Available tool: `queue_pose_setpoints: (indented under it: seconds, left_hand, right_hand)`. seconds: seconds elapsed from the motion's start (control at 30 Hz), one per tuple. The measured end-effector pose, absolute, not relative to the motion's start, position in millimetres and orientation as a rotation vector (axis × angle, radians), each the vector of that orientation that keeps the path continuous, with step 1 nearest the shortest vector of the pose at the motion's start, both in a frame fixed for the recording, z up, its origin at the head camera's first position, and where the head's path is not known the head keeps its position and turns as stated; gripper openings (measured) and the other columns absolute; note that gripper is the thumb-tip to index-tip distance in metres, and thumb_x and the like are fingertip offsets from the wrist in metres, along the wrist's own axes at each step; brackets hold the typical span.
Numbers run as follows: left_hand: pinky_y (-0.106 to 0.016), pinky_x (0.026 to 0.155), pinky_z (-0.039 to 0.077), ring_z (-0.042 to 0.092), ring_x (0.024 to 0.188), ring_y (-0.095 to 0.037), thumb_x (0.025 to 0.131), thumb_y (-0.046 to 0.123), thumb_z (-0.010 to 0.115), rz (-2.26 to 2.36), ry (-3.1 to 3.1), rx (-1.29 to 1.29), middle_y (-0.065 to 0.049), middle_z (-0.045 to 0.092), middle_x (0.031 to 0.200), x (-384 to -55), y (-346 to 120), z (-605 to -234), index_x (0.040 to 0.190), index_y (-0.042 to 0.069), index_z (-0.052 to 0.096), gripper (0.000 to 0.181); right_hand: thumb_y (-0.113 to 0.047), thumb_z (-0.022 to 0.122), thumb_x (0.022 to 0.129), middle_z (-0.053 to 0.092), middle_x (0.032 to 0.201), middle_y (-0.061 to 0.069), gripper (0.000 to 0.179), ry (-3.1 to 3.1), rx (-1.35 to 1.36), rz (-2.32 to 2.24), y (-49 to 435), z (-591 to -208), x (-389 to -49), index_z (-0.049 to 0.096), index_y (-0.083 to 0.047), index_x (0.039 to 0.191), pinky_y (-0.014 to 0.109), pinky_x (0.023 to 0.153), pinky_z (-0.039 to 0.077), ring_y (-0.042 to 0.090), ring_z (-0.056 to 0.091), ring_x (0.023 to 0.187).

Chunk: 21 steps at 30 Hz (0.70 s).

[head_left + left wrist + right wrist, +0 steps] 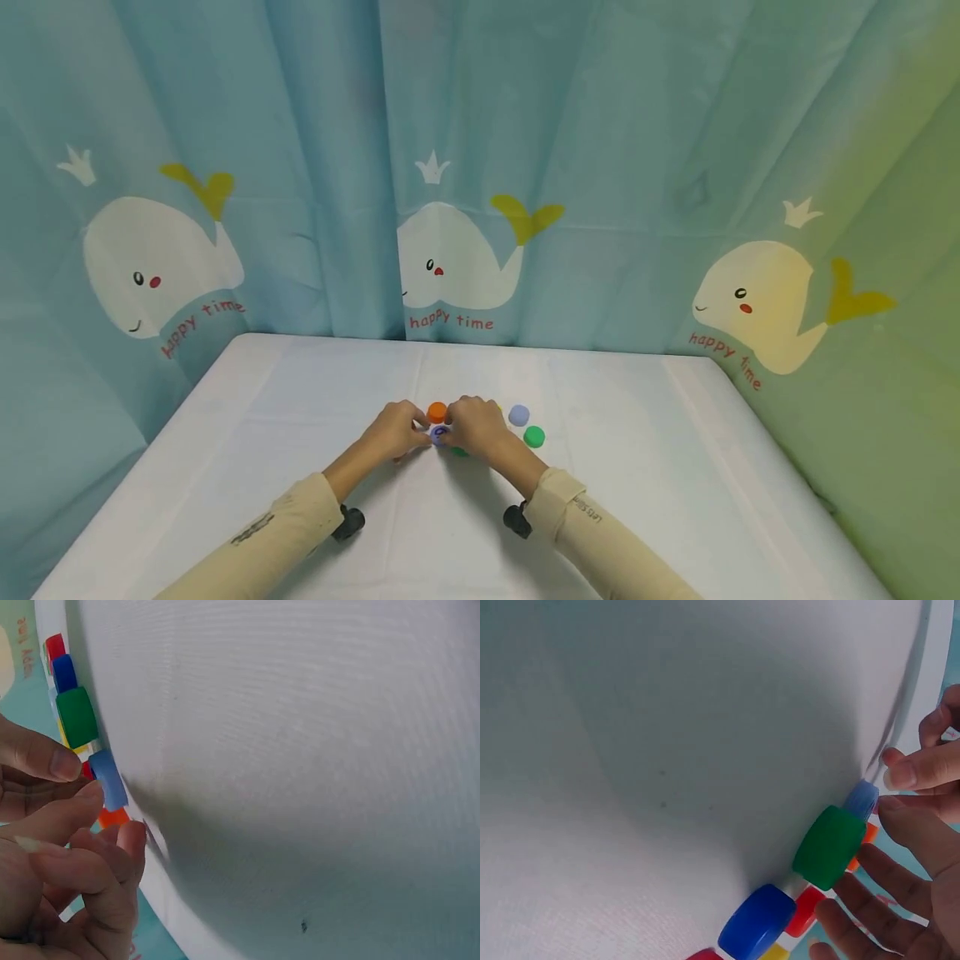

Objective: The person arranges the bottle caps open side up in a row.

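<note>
Now left hand [395, 430], nine o'clock, right hand [477, 427], three, flank the blue cap [439, 435]; can't tell if they're pinching; its inside's unclear.

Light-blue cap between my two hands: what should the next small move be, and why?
I'd probably steady the light-blue cap with the left hand before shifting it: the right hand is close on its other side, and the green cap nearby could be bumped.
</note>
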<state>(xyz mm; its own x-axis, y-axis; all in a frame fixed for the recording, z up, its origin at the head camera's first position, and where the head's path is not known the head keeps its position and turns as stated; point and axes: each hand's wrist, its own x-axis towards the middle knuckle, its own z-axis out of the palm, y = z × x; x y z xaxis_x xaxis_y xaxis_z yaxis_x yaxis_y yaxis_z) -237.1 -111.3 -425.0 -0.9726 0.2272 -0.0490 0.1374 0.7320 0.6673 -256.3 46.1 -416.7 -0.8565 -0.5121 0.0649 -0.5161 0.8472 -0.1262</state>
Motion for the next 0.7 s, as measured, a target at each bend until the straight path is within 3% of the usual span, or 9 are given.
queue_pose_setpoints:
  seconds: [0.13,0.4,0.7]
  left_hand:
    - [-0.020,0.037,0.037,0.043,0.035,-0.008,0.078,0.007,0.076,1.030,2.818,0.288,-0.008,0.067,0.084,-237.4,-109.8,-426.8,0.099,-0.004,0.070,0.025]
    - [-0.020,0.036,0.037,0.044,0.034,-0.008,0.079,0.008,0.076,0.991,2.838,0.338,-0.002,0.061,0.068,-239.7,-108.1,-426.8,0.096,0.000,0.072,0.019]
    - [-0.021,0.036,0.039,0.043,0.035,-0.009,0.078,0.008,0.076,1.003,2.820,0.343,-0.001,0.057,0.066,-239.0,-110.6,-426.1,0.098,0.001,0.072,0.021]
  right_hand:
    - [-0.034,0.080,0.075,0.065,0.079,-0.001,0.029,-2.982,0.838,0.202,45.2,-416.7,-253.0,0.074,-0.011,0.092,0.036,0.066,0.048,0.015,0.058,0.070]
    - [-0.035,0.080,0.075,0.062,0.074,-0.002,0.028,-2.985,0.838,0.111,43.8,-419.6,-252.4,0.073,-0.012,0.089,0.033,0.063,0.045,0.012,0.054,0.067]
    - [-0.038,0.078,0.076,0.061,0.076,0.000,0.032,-2.976,0.860,0.098,43.3,-421.8,-254.0,0.074,-0.012,0.095,0.031,0.063,0.043,0.014,0.054,0.069]
